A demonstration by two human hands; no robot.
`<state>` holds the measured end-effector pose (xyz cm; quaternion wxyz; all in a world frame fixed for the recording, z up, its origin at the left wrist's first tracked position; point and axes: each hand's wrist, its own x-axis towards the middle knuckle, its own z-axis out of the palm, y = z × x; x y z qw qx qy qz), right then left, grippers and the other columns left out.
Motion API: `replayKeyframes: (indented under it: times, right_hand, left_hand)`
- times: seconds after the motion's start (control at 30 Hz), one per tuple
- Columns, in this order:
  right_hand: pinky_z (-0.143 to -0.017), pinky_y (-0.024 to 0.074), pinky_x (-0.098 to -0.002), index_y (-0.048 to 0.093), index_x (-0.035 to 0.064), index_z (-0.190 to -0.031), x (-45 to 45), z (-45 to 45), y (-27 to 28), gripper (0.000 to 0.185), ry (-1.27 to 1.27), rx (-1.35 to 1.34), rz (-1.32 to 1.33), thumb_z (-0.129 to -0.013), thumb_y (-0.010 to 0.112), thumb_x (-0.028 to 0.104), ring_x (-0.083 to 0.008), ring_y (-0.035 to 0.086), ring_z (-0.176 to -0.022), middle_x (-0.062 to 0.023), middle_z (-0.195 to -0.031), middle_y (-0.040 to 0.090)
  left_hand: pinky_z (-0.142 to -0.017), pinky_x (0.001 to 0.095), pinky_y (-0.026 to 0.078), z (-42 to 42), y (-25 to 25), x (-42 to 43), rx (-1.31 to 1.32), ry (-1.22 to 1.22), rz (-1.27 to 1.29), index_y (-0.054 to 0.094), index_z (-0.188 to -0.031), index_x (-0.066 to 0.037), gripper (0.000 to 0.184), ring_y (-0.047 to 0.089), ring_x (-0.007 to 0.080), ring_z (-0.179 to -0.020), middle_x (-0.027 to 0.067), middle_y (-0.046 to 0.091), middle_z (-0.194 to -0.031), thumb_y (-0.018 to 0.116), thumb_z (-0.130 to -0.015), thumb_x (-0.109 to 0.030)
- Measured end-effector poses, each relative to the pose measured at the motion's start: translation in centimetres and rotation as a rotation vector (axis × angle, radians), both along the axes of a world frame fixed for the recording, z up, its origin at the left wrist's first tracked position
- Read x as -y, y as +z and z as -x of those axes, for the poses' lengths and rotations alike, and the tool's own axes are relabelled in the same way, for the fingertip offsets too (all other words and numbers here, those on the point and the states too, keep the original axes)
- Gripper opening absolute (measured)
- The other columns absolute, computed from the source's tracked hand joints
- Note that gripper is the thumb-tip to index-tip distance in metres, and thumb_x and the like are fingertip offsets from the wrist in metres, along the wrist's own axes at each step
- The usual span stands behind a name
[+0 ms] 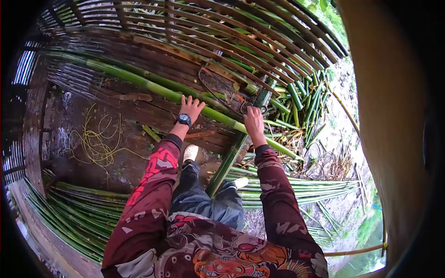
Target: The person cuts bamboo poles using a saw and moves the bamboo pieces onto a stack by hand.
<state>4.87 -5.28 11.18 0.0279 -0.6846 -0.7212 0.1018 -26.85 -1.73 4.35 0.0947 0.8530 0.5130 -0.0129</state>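
Note:
A long green bamboo pole (164, 90) runs slantwise in front of me, across a thicker bamboo crosspiece (227, 163). My left hand (191, 109), with a dark watch at its wrist, lies on the pole with its fingers spread. Further right, my right hand (253, 122) is closed over the same pole near the crosspiece; its fingertips are partly hidden. Just beyond that hand is a thin dark curved object (202, 82) with orange bits beside it, its kind unclear. A second green pole (171, 83) lies close behind the first.
Several bamboo strips (83, 213) lie at lower left, others (320, 187) at right. Cut bamboo pieces (301, 102) are heaped beyond the slatted bamboo wall (222, 32). Yellow rope (99, 143) lies tangled on the dirt floor. A wooden post (34, 125) stands at left.

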Motion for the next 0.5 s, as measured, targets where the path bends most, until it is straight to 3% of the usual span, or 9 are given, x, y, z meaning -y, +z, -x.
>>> replayKeyframes:
  times: [0.03,0.1,0.2,0.23,0.27,0.3,0.37,0.43,0.5]
  right_hand:
    - [-0.111,0.0426,-0.0499,0.056,0.0046,-0.138,-0.4,-1.3,-1.3,0.054,0.056,0.091,0.031,-0.090,0.073,0.024,-0.0388,0.051,-0.133,-0.0169,-0.137,0.059]
    - [-0.121,0.0292,-0.0576,0.054,0.0070,-0.145,-0.8,-3.0,-3.5,0.067,0.167,0.240,0.103,-0.087,0.077,0.030,-0.0378,0.040,-0.144,-0.0137,-0.148,0.053]
    - [-0.123,0.0252,-0.0593,0.063,0.0085,-0.131,-1.2,-3.4,-4.3,0.058,0.301,0.428,0.098,-0.082,0.079,0.035,-0.0352,0.042,-0.142,-0.0113,-0.135,0.058]
    - [-0.123,0.0248,-0.0598,0.066,0.0092,-0.124,-1.9,-3.5,-5.1,0.052,0.320,0.492,0.104,-0.081,0.080,0.036,-0.0339,0.044,-0.139,-0.0109,-0.128,0.060]
    - [-0.125,0.0239,-0.0579,0.069,0.0113,-0.109,-2.7,-3.6,-5.5,0.040,0.378,0.503,0.105,-0.080,0.080,0.036,-0.0303,0.052,-0.128,-0.0090,-0.112,0.062]
    - [-0.113,0.0384,-0.0526,0.066,0.0115,-0.094,-3.1,-4.0,-5.8,0.013,0.429,0.438,-0.035,-0.086,0.064,0.022,-0.0285,0.058,-0.106,-0.0091,-0.097,0.060]
    - [-0.096,0.0439,-0.0437,0.064,0.0138,-0.089,-4.3,-3.4,-2.7,0.008,0.449,0.357,-0.023,-0.086,0.064,0.021,-0.0258,0.058,-0.098,-0.0072,-0.093,0.059]
    - [-0.084,0.0419,-0.0392,0.061,0.0152,-0.086,-5.4,-3.6,-0.6,0.012,0.530,0.278,-0.193,-0.083,0.069,0.024,-0.0232,0.057,-0.091,-0.0046,-0.087,0.056]
    - [-0.082,0.0435,-0.0377,0.058,0.0160,-0.083,-6.4,-3.5,2.5,0.022,0.552,0.214,-0.335,-0.076,0.077,0.025,-0.0223,0.057,-0.087,-0.0023,-0.082,0.053]
  left_hand:
    - [-0.117,0.0739,0.024,0.2,-0.7,0.0,-0.017,-0.012,-0.027,0.058,-0.143,-0.026,0.054,0.044,0.0407,-0.140,0.0107,0.059,-0.139,0.061,-0.093,-0.007]
    - [-0.116,0.0748,0.026,0.9,-2.1,0.3,0.129,-0.036,-0.166,0.055,-0.148,-0.027,0.064,0.043,0.0417,-0.142,0.0119,0.056,-0.144,0.060,-0.089,-0.002]
    - [-0.118,0.0732,0.026,0.9,0.0,0.1,0.055,-0.103,-0.277,0.048,-0.154,-0.030,0.068,0.039,0.0406,-0.146,0.0105,0.051,-0.152,0.059,-0.092,-0.006]
    - [-0.120,0.0716,0.025,0.8,0.4,-0.3,0.050,-0.231,-0.335,0.045,-0.156,-0.031,0.067,0.037,0.0390,-0.149,0.0093,0.048,-0.155,0.059,-0.094,-0.010]
    - [-0.121,0.0700,0.025,0.5,1.0,0.0,0.051,-0.358,-0.383,0.042,-0.158,-0.032,0.067,0.035,0.0373,-0.151,0.0081,0.046,-0.158,0.058,-0.096,-0.014]
    - [-0.121,0.0700,0.025,0.2,2.2,0.2,0.045,-0.367,-0.368,0.042,-0.158,-0.032,0.067,0.035,0.0373,-0.151,0.0081,0.046,-0.158,0.058,-0.096,-0.014]
    - [-0.124,0.0665,0.022,-0.2,5.5,0.1,0.212,-0.498,-0.291,0.042,-0.158,-0.032,0.063,0.034,0.0341,-0.153,0.0079,0.044,-0.159,0.056,-0.098,-0.021]
    - [-0.125,0.0656,0.021,-0.7,7.4,-0.1,0.208,-0.536,-0.332,0.043,-0.157,-0.031,0.060,0.035,0.0332,-0.153,0.0083,0.046,-0.157,0.055,-0.099,-0.024]
    - [-0.125,0.0651,0.021,-1.6,8.5,-0.6,0.291,-0.599,-0.383,0.046,-0.155,-0.030,0.057,0.036,0.0332,-0.152,0.0093,0.050,-0.152,0.055,-0.099,-0.025]
